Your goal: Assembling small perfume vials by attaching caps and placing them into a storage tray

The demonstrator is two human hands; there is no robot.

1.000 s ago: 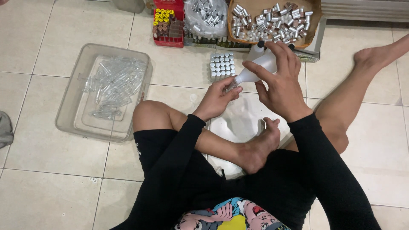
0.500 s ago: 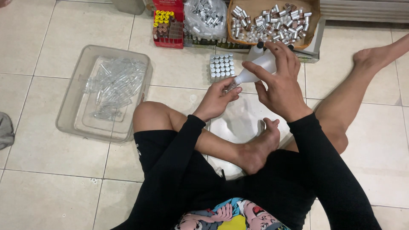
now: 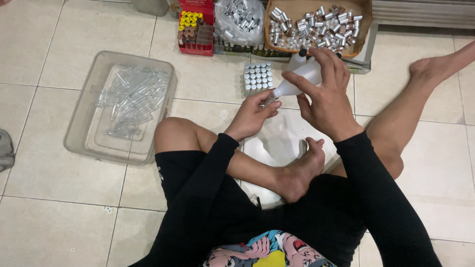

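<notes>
Seated cross-legged on tile, our left hand pinching a small vial, our right hand gripping a white squeeze bottle tilted nozzle-down onto it, block of capped vials just beyond, clear tub left, box of silver caps farthest.

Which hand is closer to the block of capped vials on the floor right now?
Left. The left hand sits just below the block of capped vials; the right hand, holding the white squeeze bottle, is farther off to its right.

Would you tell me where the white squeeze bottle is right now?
In the head view, upper centre-right: the right hand holds the bottle tilted, its nozzle at the left hand, below the cardboard box.
</notes>
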